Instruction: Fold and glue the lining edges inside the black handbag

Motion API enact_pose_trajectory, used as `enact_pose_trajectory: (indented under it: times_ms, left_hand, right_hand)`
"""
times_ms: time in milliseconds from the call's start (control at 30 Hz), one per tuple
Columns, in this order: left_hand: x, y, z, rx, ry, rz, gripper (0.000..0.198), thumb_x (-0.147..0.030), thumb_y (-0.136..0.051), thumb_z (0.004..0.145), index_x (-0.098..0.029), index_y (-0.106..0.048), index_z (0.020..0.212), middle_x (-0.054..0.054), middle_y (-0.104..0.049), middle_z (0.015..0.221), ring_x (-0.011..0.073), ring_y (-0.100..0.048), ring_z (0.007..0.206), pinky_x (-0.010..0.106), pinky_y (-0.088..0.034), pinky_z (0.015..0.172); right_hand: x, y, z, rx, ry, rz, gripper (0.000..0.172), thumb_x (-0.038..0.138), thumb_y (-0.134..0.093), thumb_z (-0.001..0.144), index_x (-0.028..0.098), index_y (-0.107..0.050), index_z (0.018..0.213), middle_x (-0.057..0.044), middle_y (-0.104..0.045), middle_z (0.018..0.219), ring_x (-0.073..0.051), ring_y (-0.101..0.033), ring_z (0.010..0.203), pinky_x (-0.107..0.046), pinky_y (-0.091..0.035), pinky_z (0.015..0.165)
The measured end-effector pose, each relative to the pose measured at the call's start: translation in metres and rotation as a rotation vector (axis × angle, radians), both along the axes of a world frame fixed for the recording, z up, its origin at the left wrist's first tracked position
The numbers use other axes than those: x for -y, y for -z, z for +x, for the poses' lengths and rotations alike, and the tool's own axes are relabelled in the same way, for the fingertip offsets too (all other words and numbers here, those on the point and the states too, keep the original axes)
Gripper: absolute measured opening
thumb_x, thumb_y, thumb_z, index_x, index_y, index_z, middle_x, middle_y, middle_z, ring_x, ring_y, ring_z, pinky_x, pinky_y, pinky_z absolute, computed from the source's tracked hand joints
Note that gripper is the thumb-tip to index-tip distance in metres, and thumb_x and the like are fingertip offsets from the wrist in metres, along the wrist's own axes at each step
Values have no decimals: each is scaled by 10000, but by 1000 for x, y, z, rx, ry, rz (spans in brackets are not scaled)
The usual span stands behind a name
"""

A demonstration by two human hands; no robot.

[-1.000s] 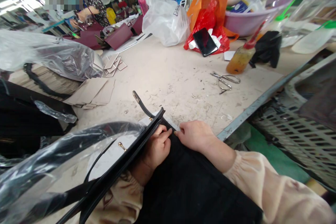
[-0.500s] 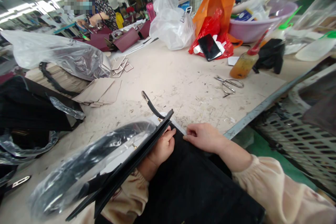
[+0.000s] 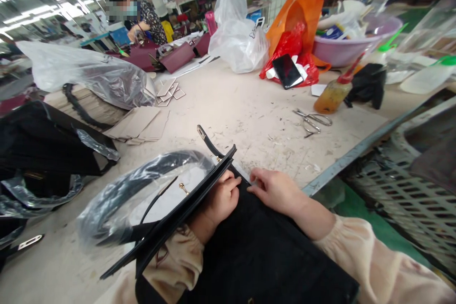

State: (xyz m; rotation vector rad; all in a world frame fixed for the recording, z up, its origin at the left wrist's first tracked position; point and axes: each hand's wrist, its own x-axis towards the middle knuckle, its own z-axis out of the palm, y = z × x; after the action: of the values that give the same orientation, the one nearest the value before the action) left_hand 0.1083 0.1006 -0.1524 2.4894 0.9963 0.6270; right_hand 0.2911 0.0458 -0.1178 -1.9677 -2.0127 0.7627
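A black handbag (image 3: 270, 251) lies tilted before me at the table's near side. My left hand (image 3: 223, 199) reaches between its stitched upper edge and its body, fingers curled on the black material. Just to the right, my right hand (image 3: 278, 192) has thumb and fingers pinched at the bag's side edge. A plastic-wrapped handle (image 3: 103, 204) arches out on the bag's far side, near a small gold metal fitting (image 3: 184, 188). From the top corner sticks a narrow black strap (image 3: 206, 140) with a metal-plated tip. The left fingertips are partly hidden.
Scissors (image 3: 313, 121), an amber-filled bottle (image 3: 329, 92) and a phone (image 3: 287, 71) lie across the table. Black bags (image 3: 50, 140) and beige card pieces (image 3: 138, 123) are at left. A plastic crate (image 3: 409, 190) stands beyond the right edge. A co-worker (image 3: 153, 23) is at the back.
The plastic-wrapped handle has swung up and to the right, showing more of the gold fitting. Both hands stay at nearly the same place on the handbag. The whole view has shifted slightly.
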Motion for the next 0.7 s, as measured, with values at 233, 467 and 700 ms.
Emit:
enact_pose_trajectory:
  times_ms: [233, 467, 700]
  left_hand:
    - [1, -3, 2, 39, -19, -27, 312, -46, -474, 751, -173, -707, 914, 50, -622, 854, 161, -594, 824, 307, -523, 802]
    - [1, -4, 2, 18, -18, -17, 309, -45, -473, 753, -148, -708, 925, 64, -625, 849, 176, -595, 838, 328, -524, 822]
    - [7, -15, -2, -108, 17, 40, 392, -52, -436, 771, -151, -647, 1086, 86, -640, 972, 183, -603, 909, 333, -515, 875]
  right_hand:
    - [12, -2, 7, 187, -318, 107, 482, 159, -401, 856, 406, -511, 1254, -1, -535, 817, -122, -539, 652, -235, -341, 555]
    - [10, 1, 2, 277, -240, 35, 477, 221, -388, 875, 462, -464, 1280, -3, -540, 846, -136, -570, 664, -248, -341, 534]
    - [10, 9, 6, 268, -253, 59, 489, 219, -399, 874, 474, -450, 1288, -2, -534, 820, -140, -564, 658, -255, -338, 542]
